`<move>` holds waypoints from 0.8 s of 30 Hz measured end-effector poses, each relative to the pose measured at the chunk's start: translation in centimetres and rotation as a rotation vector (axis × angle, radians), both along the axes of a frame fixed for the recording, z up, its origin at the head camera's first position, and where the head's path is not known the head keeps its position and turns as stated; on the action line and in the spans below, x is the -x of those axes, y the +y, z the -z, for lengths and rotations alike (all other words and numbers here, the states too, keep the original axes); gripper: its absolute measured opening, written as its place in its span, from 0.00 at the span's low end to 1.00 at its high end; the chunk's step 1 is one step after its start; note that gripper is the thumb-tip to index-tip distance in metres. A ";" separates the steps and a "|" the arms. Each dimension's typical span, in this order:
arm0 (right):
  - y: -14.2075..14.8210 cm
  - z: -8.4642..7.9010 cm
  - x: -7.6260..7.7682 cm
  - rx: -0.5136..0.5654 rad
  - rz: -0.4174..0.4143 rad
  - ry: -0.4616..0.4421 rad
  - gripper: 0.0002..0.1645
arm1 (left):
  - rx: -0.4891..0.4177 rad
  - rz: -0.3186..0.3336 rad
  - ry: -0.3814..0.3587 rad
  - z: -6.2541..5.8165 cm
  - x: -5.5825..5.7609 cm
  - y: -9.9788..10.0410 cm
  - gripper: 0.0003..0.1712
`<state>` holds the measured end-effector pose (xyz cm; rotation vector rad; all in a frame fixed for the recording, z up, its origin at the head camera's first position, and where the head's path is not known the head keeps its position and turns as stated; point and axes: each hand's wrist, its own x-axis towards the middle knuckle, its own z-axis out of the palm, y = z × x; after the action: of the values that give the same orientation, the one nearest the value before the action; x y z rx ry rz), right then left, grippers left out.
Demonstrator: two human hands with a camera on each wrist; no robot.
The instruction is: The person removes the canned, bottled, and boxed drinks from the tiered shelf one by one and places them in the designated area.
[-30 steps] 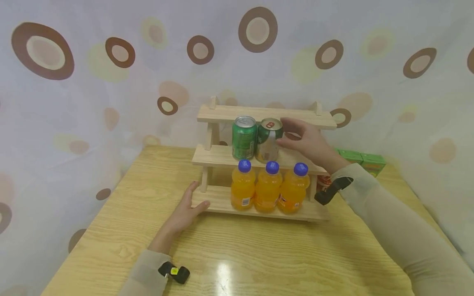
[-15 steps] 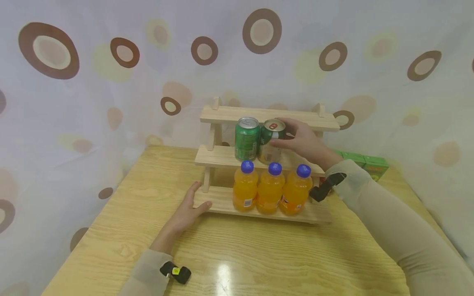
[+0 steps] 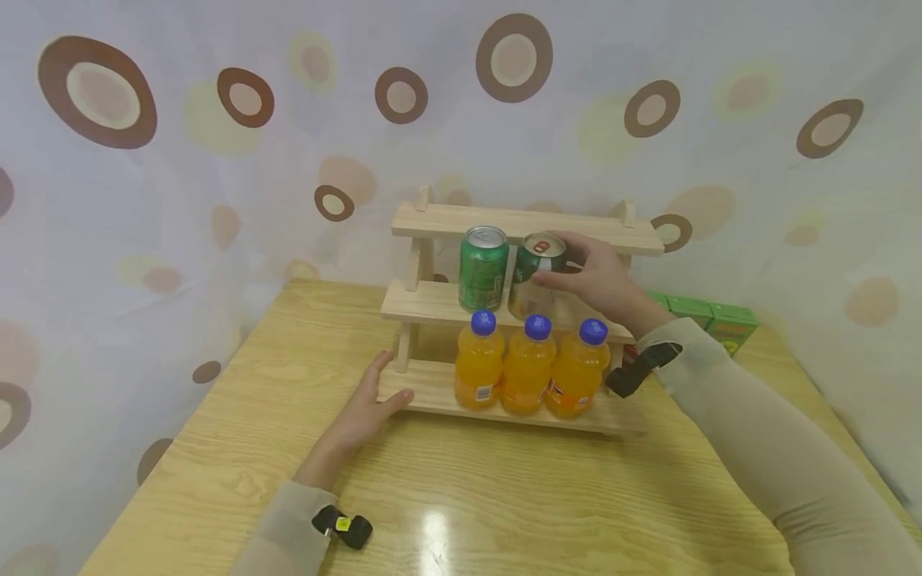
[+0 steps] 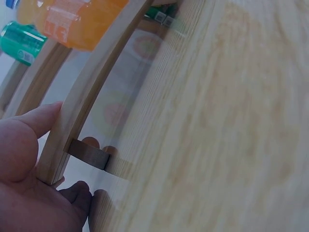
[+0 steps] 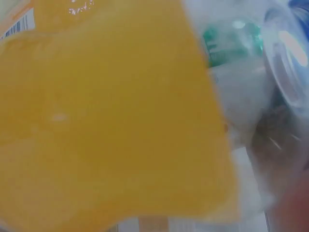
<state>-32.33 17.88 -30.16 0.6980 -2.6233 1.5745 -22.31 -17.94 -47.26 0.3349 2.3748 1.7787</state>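
A three-tier wooden display shelf [image 3: 432,301] stands on the table. On its middle tier, my right hand [image 3: 601,276] grips a green and silver drink can with a red tab [image 3: 529,276], thumb across the near side. A green can with a silver top [image 3: 483,272] stands just left of it, a narrow gap between them. My left hand [image 3: 363,412] holds the left end of the bottom tier; in the left wrist view the thumb lies on one face of the board [image 4: 77,111], other fingers beyond its edge. In the right wrist view an orange drink bottle [image 5: 116,116] hides most of the right hand.
Three orange drink bottles with blue caps, including the middle one [image 3: 528,372], stand on the bottom tier before the cans. Green boxes [image 3: 709,316] sit on the table behind the right forearm. A patterned curtain [image 3: 288,160] hangs behind the shelf.
My right hand has closed round the red-tabbed can and shifted it slightly right, opening a narrow gap beside the green can. My left hand stays at the shelf's end.
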 end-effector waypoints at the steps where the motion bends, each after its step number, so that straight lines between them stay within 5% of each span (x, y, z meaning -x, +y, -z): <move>1: 0.1 0.0 -0.1 0.005 0.007 0.002 0.36 | 0.000 0.001 0.000 0.0 0.0 0.0 0.47; 24: 3.7 0.2 -1.9 -0.052 0.075 0.030 0.37 | 0.001 0.009 -0.013 -0.3 0.3 0.2 0.48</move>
<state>-30.40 21.53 -30.32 0.6123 -2.6449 1.4698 -22.57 -17.72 -47.01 0.3314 2.3615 1.7705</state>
